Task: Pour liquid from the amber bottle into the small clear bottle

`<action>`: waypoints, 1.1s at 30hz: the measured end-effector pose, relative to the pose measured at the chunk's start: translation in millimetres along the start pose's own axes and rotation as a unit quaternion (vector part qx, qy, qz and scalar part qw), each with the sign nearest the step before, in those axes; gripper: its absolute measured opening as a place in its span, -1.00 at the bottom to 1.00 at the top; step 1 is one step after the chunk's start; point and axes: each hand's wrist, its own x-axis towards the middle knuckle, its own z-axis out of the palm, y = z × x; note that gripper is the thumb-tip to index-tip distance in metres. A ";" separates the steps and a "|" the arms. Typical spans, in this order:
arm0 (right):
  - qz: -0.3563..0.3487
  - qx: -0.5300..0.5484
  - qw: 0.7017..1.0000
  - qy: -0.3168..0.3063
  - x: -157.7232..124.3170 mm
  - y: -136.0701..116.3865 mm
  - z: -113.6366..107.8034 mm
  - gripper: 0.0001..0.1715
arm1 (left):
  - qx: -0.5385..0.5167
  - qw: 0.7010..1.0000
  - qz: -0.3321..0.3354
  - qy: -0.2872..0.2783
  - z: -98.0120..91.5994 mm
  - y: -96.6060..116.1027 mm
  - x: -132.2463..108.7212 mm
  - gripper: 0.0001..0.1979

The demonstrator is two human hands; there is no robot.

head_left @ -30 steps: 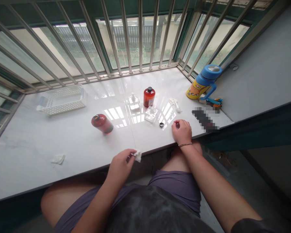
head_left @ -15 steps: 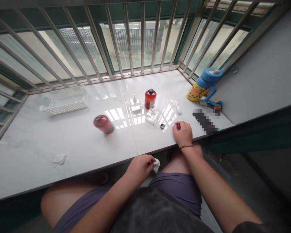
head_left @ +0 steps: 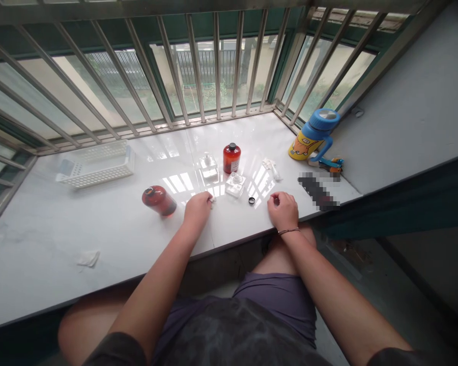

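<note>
My left hand (head_left: 198, 208) is over the white table, closed on a crumpled white tissue (head_left: 212, 200) at its fingertips. Left of it stands a red-brown bottle (head_left: 161, 202) without a cap. Near the table's front edge rests my right hand (head_left: 284, 209), its fingers curled into a loose fist with nothing visible in them. A small black ring-shaped cap (head_left: 251, 201) lies between my hands. Behind it are a clear square glass bottle (head_left: 235, 185), a second clear bottle (head_left: 208, 168) with a pump-like top, and a red-brown bottle (head_left: 231, 159) with a black cap.
A white plastic basket (head_left: 99, 175) sits at the back left, a folded tissue (head_left: 88, 259) at the front left. On the right are a blue and yellow flask (head_left: 313, 134), a blurred-out dark object (head_left: 318, 191) and a small whitish item (head_left: 273, 169). Metal bars (head_left: 217, 71) line the window.
My left hand has risen from over my lap, moving forward and a little left above the table with the tissue in it. My right hand has stayed in place.
</note>
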 end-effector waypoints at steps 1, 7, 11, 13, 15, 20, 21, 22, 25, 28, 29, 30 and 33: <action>0.000 -0.001 1.000 -0.001 0.0 0.0 0.0 -0.92 | -0.007 1.000 0.015 -0.014 6.8 8.4 1.6 -0.71; -0.002 -0.001 1.000 -0.002 0.3 -0.3 -1.1 -0.91 | -0.093 0.974 0.129 -0.162 36.1 61.9 -33.1 -0.80; -0.006 -0.002 1.000 -0.001 0.3 1.1 -0.6 -0.91 | -0.181 0.937 0.158 -0.254 28.5 72.7 -90.1 -0.78; -0.006 -0.003 1.000 0.000 0.1 2.4 0.0 -0.91 | -0.345 0.889 0.068 -0.292 16.9 68.2 -116.9 -0.89; -0.006 -0.004 1.000 0.000 -0.2 3.6 0.3 -0.90 | -0.555 0.784 -0.070 -0.268 2.8 59.6 -137.7 -0.85; -0.006 0.003 1.000 0.001 -1.3 3.7 -1.2 -0.85 | -0.778 0.585 -0.226 -0.025 -33.0 29.2 -168.9 -0.56; -0.005 0.005 1.000 0.002 -1.5 3.2 -1.6 -0.84 | -0.778 0.585 -0.230 0.003 -38.9 22.2 -173.9 -0.54; -0.005 0.007 1.000 0.003 -1.7 2.8 -1.9 -0.83 | -0.769 0.596 -0.231 0.024 -44.0 15.2 -178.7 -0.55; -0.006 0.012 1.000 0.002 -1.8 2.6 -2.0 -0.81 | -0.716 0.657 -0.228 0.060 -53.5 -4.7 -190.1 -0.60; -0.006 0.003 1.000 -0.005 -1.5 5.8 0.0 -0.79 | -0.612 0.751 -0.218 0.118 -59.6 -26.8 -190.0 -0.58; -0.006 -0.002 1.000 -0.008 -1.5 7.6 1.1 -0.79 | -0.546 0.796 -0.215 0.149 -63.1 -36.5 -186.9 -0.57; -0.007 -0.008 1.000 -0.010 -1.5 9.6 2.4 -0.79 | -0.472 0.836 -0.215 0.182 -68.3 -48.0 -182.6 -0.55; -0.013 -0.012 1.000 -0.006 -1.9 15.0 6.0 -0.78 | -0.288 0.892 -0.239 0.253 -96.1 -90.9 -167.7 -0.55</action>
